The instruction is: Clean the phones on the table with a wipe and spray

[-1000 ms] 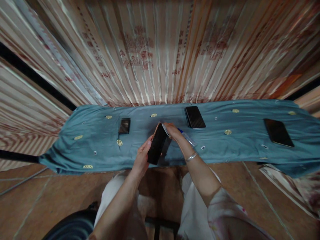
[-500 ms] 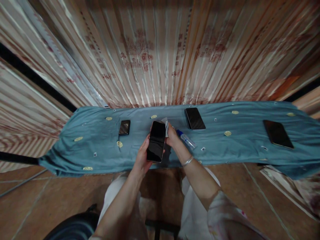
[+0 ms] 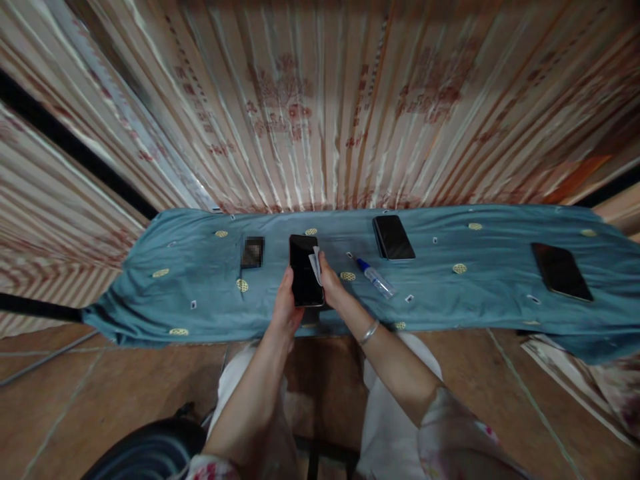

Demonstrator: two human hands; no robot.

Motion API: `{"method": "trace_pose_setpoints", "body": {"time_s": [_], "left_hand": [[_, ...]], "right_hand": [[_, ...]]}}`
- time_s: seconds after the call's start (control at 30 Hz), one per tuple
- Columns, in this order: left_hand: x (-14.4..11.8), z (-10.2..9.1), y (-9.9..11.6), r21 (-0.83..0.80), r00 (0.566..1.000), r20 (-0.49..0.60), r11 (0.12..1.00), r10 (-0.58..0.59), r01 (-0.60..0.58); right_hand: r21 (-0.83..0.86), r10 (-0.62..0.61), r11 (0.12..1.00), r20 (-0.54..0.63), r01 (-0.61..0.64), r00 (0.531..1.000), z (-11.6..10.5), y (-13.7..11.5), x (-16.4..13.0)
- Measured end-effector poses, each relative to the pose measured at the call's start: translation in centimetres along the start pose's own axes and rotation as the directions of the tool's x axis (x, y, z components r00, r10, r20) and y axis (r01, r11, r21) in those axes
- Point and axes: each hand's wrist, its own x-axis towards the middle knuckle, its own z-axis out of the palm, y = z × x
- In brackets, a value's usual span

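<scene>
My left hand (image 3: 287,301) grips a black smartphone (image 3: 303,270) by its left side and lower edge, its dark screen facing up at me. In my right hand (image 3: 330,280) is a folded pale wiping cloth (image 3: 315,264), pinched at the phone's right edge and overlapping the screen. A clear spray bottle with a blue cap (image 3: 376,277) lies on the blue cloth just right of my right hand. Left of the phone lies a small dark device (image 3: 253,253), its surface blurred out.
A blue patterned cloth (image 3: 200,280) covers the long narrow table. Two stacked dark phones or tablets (image 3: 395,237) lie toward the back. Another dark tablet (image 3: 561,271) rests at the right. A pleated curtain (image 3: 320,120) hangs behind; a black round seat (image 3: 150,453) stands lower left.
The phone has shifted slightly left and up and stands straighter. My right hand has brought the wiping cloth from the phone's upper right corner down onto its right side.
</scene>
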Motion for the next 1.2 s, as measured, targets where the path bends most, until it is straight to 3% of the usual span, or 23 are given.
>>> {"method": "trace_pose_setpoints", "body": {"time_s": [0.1, 0.23, 0.37, 0.6, 0.83, 0.93, 1.03, 1.2], "left_hand": [[0.5, -0.1, 0.4, -0.026, 0.999, -0.031, 1.0, 0.014, -0.015], [0.8, -0.1, 1.1, -0.062, 0.999, -0.043, 0.998, -0.003, 0.001], [1.2, -0.3, 1.2, -0.087, 0.997, -0.068, 0.996, -0.022, 0.016], [1.2, -0.1, 0.8, -0.087, 0.995, -0.024, 0.991, -0.1, 0.098], [0.6, 0.6, 1.3, -0.166, 0.988, -0.036, 0.975, -0.153, 0.145], [0.6, 0.7, 1.4, -0.157, 0.983, -0.028, 0.972, -0.18, 0.174], [0.6, 0.7, 1.7, -0.15, 0.987, -0.023, 0.977, -0.157, 0.152], [0.7, 1.0, 1.9, -0.187, 0.988, -0.072, 0.975, -0.137, 0.122]], "right_hand": [[0.07, 0.125, 0.989, 0.03, -0.127, 0.992, 0.6, 0.4, -1.1], [0.052, 0.034, 0.998, 0.053, -0.037, 0.998, 0.9, 1.5, -2.7], [-0.111, -0.031, 0.993, 0.05, 0.036, 0.998, 0.5, 2.2, -3.7], [-0.337, -0.103, 0.938, -0.04, 0.084, 0.994, 0.0, 0.4, -3.9], [-0.634, -0.296, 0.739, -0.003, 0.227, 0.955, -0.2, -1.3, -4.2], [-0.663, -0.432, 0.662, 0.045, 0.35, 0.901, -1.1, -2.5, -4.7], [-0.689, -0.526, 0.537, 0.179, 0.487, 0.832, -2.3, -3.4, -5.6], [-0.712, -0.463, 0.281, 0.486, 0.643, 0.741, -3.6, -3.1, -6.8]]}}
